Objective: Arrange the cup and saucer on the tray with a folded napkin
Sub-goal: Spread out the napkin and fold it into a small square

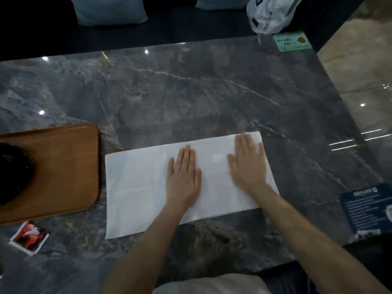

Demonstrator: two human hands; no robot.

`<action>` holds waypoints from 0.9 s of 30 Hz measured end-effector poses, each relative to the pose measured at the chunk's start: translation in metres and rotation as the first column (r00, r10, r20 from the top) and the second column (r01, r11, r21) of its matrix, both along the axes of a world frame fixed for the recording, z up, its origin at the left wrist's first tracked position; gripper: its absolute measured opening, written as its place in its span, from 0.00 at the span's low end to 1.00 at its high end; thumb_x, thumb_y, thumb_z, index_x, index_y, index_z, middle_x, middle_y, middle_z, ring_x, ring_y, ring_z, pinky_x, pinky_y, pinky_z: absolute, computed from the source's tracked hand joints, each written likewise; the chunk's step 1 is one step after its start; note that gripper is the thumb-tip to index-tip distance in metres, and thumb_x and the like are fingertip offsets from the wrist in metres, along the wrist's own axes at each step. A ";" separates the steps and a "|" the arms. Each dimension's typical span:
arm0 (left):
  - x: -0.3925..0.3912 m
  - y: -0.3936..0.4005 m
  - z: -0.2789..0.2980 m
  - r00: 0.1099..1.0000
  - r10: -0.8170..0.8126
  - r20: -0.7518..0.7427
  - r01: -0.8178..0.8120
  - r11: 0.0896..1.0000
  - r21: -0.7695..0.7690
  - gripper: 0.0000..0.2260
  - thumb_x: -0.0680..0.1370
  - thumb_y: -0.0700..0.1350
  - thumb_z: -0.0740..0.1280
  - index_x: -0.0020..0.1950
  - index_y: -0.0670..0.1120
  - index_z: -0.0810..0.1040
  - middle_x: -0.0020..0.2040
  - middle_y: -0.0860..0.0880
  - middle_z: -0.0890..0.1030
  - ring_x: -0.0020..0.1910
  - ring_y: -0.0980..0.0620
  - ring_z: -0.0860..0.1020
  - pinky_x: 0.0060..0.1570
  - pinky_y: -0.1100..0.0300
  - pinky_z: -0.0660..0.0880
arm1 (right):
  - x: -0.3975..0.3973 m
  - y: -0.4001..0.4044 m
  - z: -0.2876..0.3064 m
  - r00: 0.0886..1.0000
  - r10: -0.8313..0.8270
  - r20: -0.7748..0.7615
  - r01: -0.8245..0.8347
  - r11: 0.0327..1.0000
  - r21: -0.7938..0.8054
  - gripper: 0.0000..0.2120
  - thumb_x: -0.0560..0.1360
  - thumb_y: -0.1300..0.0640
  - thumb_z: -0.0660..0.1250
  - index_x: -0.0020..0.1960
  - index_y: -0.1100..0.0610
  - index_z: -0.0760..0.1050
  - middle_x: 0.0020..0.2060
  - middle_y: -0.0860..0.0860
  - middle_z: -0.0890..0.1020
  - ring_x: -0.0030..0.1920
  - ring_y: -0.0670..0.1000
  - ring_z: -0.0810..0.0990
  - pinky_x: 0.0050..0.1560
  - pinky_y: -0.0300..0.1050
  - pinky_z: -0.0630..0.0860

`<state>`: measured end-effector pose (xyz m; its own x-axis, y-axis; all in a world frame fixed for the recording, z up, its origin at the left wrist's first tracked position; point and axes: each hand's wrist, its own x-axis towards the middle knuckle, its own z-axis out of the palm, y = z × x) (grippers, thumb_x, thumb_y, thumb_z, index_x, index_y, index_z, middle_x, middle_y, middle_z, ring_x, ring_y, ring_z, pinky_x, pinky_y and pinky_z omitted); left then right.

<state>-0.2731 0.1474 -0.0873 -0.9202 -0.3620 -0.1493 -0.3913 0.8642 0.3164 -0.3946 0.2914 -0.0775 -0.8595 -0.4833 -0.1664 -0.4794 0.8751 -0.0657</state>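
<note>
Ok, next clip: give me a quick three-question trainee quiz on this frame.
1. True or false: the napkin lies on the tray.
2. Which hand lies nearer the tray: A left hand, B right hand?
3. Fill in: both hands rest ____ on the napkin.

Key: 1 false, it lies on the marble table beside the tray; 2 A; 3 flat.

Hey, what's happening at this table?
A person is pressing a white napkin flat on a dark marble table. The left hand and the right hand both lie palm-down on it with straight fingers; the right looks blurred. A wooden tray sits to the left, carrying something dark and round at the picture's edge. The napkin is not on the tray yet.
</note>
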 end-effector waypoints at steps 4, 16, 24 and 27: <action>0.001 0.000 -0.003 0.999 -0.035 0.032 0.037 0.997 -0.063 0.29 0.73 0.53 0.33 0.73 0.45 0.37 0.74 0.50 0.37 0.72 0.54 0.34 0.71 0.53 0.33 | 0.077 -0.039 0.000 0.975 0.208 0.075 -0.201 0.975 -0.095 0.26 0.79 0.49 0.39 0.74 0.58 0.55 0.74 0.53 0.61 0.73 0.54 0.61 0.70 0.52 0.45; 0.000 0.000 -0.003 1.000 -0.013 0.014 0.013 1.000 -0.027 0.32 0.73 0.54 0.33 0.76 0.45 0.45 0.78 0.50 0.45 0.76 0.53 0.42 0.71 0.54 0.36 | 0.032 0.062 -0.005 0.992 -0.085 0.090 0.088 0.996 -0.026 0.35 0.73 0.37 0.35 0.76 0.52 0.45 0.77 0.49 0.48 0.76 0.48 0.45 0.74 0.52 0.42; 0.010 0.001 0.002 0.995 -0.096 -0.016 0.096 0.995 0.001 0.32 0.74 0.56 0.35 0.76 0.43 0.46 0.75 0.50 0.41 0.75 0.53 0.42 0.70 0.53 0.32 | 0.028 0.048 0.019 0.893 -0.433 0.122 0.449 0.845 -0.289 0.27 0.72 0.51 0.68 0.66 0.62 0.66 0.65 0.60 0.70 0.64 0.61 0.66 0.64 0.54 0.65; 0.029 0.014 0.003 0.997 -0.070 -0.042 0.071 0.997 0.023 0.31 0.75 0.55 0.39 0.75 0.43 0.50 0.77 0.47 0.49 0.73 0.53 0.41 0.71 0.54 0.34 | 0.015 0.044 0.027 0.797 -0.549 0.252 0.602 0.756 -0.258 0.33 0.69 0.51 0.71 0.68 0.62 0.63 0.64 0.62 0.70 0.64 0.63 0.66 0.64 0.56 0.65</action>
<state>-0.2437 0.1610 -0.0839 -0.9488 -0.2928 -0.1183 -0.3158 0.8810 0.3523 -0.3794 0.3350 -0.0507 -0.9679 0.0470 -0.2470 0.1478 0.9011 -0.4077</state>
